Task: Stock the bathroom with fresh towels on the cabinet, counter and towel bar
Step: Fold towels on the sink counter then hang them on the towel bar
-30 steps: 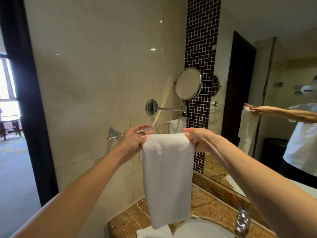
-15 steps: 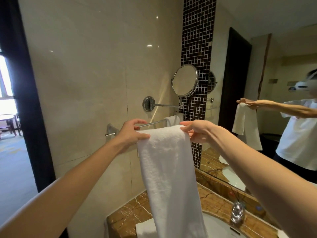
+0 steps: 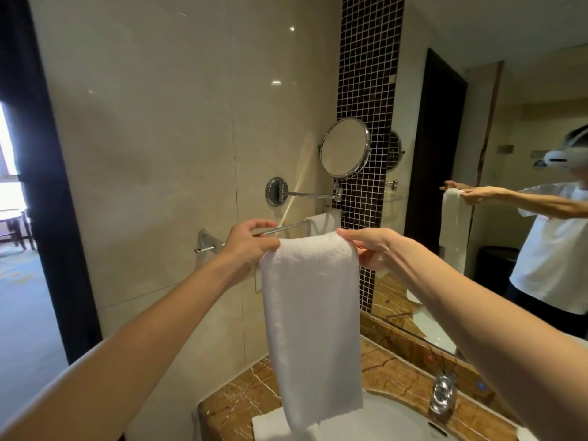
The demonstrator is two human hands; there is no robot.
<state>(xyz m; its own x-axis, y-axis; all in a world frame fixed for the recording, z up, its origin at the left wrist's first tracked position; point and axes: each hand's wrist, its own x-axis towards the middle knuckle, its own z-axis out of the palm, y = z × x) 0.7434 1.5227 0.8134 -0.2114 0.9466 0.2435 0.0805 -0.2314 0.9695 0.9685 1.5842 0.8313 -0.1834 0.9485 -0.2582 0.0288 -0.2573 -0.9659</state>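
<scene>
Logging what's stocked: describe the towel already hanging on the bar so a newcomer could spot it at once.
Start at the dark mosaic strip; the chrome towel bar runs toward it low on the beige wall. The hung towel drapes at that end, below the round mirror, unlike the long towel held by the left hand and right hand.

Left forearm and right forearm bare down to the left hand and right hand. Reflection in the wall mirror shows a white short-sleeved T-shirt with a small reddish chest mark, dark trousers, and a white headset with a head strap.
</scene>
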